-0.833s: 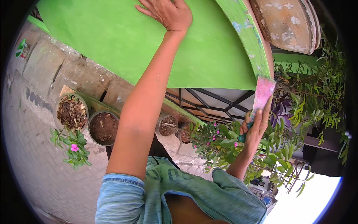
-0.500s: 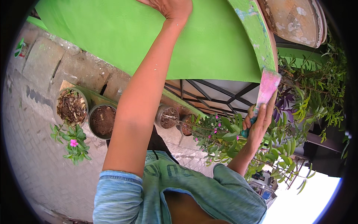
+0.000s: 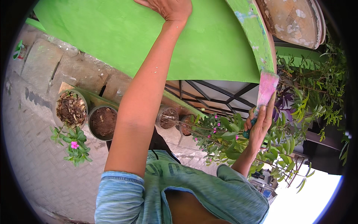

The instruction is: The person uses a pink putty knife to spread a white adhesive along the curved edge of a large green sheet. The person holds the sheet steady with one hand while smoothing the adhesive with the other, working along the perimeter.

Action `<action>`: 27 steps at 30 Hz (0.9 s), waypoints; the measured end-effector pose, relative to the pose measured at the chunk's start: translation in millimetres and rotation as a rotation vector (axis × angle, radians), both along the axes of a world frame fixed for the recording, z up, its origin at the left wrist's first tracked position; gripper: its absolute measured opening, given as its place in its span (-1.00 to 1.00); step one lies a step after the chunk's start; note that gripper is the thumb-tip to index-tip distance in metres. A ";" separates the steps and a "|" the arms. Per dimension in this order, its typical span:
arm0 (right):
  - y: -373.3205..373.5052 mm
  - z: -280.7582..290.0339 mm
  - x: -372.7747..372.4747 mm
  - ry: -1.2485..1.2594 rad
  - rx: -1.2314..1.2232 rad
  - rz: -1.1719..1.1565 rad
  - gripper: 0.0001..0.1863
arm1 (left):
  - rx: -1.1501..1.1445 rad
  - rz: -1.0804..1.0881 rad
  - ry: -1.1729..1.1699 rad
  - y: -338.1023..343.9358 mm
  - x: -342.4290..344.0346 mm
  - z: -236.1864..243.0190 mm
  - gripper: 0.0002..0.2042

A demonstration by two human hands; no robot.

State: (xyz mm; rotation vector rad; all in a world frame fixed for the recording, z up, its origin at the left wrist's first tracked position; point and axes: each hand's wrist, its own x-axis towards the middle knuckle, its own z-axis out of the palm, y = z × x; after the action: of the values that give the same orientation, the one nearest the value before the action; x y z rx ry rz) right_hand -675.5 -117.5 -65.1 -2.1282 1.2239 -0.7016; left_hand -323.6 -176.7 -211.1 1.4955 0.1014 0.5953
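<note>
My right hand (image 3: 260, 121) is closed around the teal handle of a putty knife (image 3: 267, 87). Its broad blade is smeared pink and points upward. The blade's tip is at the lower end of a green, patchy ledge edge (image 3: 248, 26), where old blue and pale spots show through. My left hand (image 3: 173, 9) lies against the smooth bright green wall (image 3: 209, 41) at the top of the view. Its thumb is stretched out, and the other fingers run past the upper rim of the picture.
Several potted plants stand below the wall, among them a pot of dry leaves (image 3: 70, 108) and a pot of brown soil (image 3: 103, 122). Leafy branches (image 3: 233, 136) with pink flowers surround my right forearm. A black metal grille (image 3: 216, 93) sits under the wall. Paving (image 3: 48, 160) stretches to the left.
The putty knife and my right hand have shifted very slightly downward, the blade tip staying by the ledge's lower end. My left hand keeps its place on the wall.
</note>
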 end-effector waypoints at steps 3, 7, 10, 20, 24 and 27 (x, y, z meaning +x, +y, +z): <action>5.3 2.3 13.9 0.007 -0.002 -0.006 -0.42 | 0.002 -0.018 0.014 -0.4 -1.9 2.2 -0.41; 5.4 3.1 30.8 0.000 -0.014 -0.010 -0.42 | -0.007 -0.047 0.040 -2.7 -5.8 2.8 -0.40; 7.7 -0.7 17.6 -0.018 0.023 -0.035 -0.41 | -0.009 -0.051 0.032 5.3 -3.5 2.4 -0.40; 10.5 0.3 0.6 -0.042 0.009 -0.049 -0.40 | 0.005 -0.022 0.008 1.5 -2.3 0.3 -0.41; 9.2 -4.8 7.8 -0.069 0.007 -0.061 -0.40 | 0.011 -0.016 0.014 -2.4 -5.7 3.2 -0.42; 4.2 -6.9 4.4 -0.063 0.006 -0.002 -0.40 | 0.004 -0.017 -0.003 0.3 -3.2 0.7 -0.42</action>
State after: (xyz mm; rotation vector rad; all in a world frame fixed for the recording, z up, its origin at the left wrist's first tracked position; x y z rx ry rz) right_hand -671.1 -113.2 -72.0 -2.0840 1.1927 -0.7590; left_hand -326.8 -176.4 -210.4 1.4982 0.0850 0.5839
